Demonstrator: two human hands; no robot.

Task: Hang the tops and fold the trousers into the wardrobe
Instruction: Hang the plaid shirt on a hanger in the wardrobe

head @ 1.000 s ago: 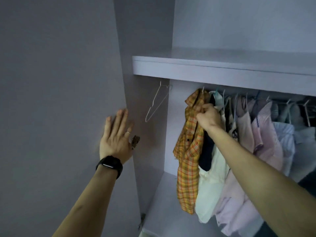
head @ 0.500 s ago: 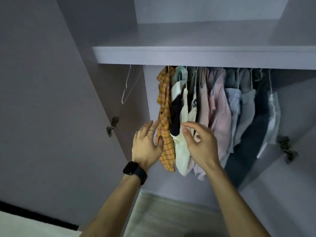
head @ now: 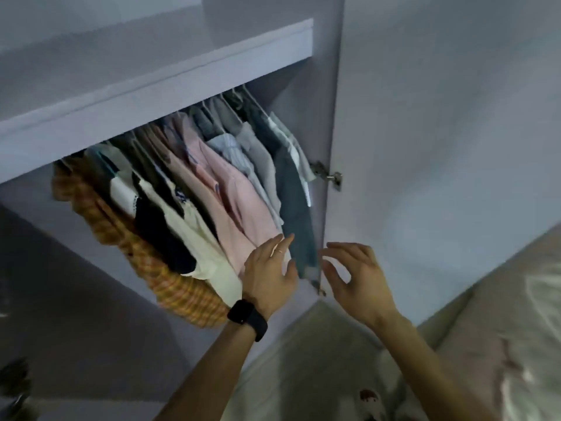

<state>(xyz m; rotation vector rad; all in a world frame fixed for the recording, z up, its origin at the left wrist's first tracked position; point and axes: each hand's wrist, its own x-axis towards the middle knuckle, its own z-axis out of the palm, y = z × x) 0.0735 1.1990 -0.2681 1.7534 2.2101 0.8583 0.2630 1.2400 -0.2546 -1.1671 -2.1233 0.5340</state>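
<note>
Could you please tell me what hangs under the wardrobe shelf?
A packed row of tops hangs under the shelf: an orange checked shirt at the left, pink shirts midway, a dark garment at the right. The shelf's edge hides the rail.

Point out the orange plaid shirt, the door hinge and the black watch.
orange plaid shirt (head: 182,294), head view, on its lower hem.
door hinge (head: 329,176), head view, on the metal arm.
black watch (head: 242,312), head view, on its face.
</note>
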